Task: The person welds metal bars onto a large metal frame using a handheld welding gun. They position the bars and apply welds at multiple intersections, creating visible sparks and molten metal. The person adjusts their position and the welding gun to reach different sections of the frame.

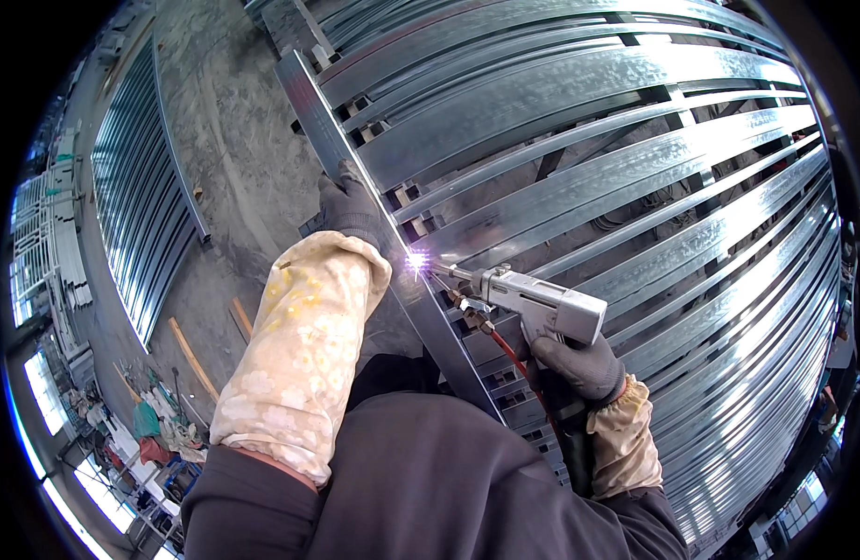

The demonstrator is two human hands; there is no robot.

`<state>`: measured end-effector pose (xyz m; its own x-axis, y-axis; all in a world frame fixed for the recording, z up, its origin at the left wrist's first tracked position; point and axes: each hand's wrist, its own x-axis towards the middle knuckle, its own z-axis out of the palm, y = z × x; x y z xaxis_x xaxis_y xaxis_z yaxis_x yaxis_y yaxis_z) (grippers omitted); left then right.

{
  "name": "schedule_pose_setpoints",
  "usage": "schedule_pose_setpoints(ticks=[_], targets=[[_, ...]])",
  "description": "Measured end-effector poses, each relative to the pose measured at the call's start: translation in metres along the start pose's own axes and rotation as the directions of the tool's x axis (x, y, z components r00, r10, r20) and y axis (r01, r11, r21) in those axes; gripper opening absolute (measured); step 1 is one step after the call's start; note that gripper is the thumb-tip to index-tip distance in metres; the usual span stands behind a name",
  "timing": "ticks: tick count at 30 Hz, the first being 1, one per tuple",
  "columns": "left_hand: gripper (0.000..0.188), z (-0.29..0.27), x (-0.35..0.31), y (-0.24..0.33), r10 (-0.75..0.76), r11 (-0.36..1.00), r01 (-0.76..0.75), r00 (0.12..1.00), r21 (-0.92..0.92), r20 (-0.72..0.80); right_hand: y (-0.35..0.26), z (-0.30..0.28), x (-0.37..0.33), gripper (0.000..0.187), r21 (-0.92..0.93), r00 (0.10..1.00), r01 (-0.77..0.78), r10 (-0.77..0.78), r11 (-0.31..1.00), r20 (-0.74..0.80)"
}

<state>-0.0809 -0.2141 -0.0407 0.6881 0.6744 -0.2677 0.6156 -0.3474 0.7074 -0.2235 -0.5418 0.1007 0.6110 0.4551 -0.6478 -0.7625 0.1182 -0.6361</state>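
My right hand [578, 364], in a dark grey glove, grips the handle of a silver welding gun [533, 301]. The gun's nozzle points left at a bright violet spark [417, 262] on a joint of the frame. My left hand [349, 210], also in a dark glove with a pale floral sleeve cover, rests on the long grey steel edge bar [309, 103], just above the spark. That bar runs along the end of a frame of several galvanised steel slats [579, 93]. A red hose [510, 353] hangs from the gun.
A second slatted steel frame [136, 187] lies on the concrete floor [234, 159] at the left. Wooden sticks [192, 359] and coloured clutter [155, 425] lie at the lower left. Pale fence panels [52, 233] stand at the far left.
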Motion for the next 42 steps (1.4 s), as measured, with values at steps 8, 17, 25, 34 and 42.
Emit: schedule_pose_setpoints(ticks=[8,17,25,34,42], targets=[[0.061,-0.008,-0.012,0.018,0.002,1.000,-0.002,1.000,-0.023,0.022,-0.002,0.002,-0.002,0.039,0.053,0.999,-0.037,0.037,0.998,0.005],[0.068,-0.002,-0.004,0.003,0.099,0.995,-0.098,0.994,0.024,-0.036,0.003,-0.002,-0.004,0.041,0.045,1.000,-0.003,0.002,0.999,0.024],[0.066,-0.008,-0.012,0.015,0.069,0.998,-0.069,0.997,-0.003,0.027,-0.006,0.006,-0.006,0.043,0.075,1.000,-0.008,0.006,0.997,0.031],[0.067,-0.005,-0.012,0.012,0.071,0.997,-0.071,0.997,0.000,-0.012,-0.005,0.006,-0.005,0.043,0.071,0.999,-0.045,0.044,0.996,0.027],[0.058,-0.004,-0.009,0.010,0.125,0.992,-0.123,0.989,0.025,-0.083,-0.003,0.004,-0.003,0.041,0.007,1.000,-0.024,0.024,1.000,0.016]])
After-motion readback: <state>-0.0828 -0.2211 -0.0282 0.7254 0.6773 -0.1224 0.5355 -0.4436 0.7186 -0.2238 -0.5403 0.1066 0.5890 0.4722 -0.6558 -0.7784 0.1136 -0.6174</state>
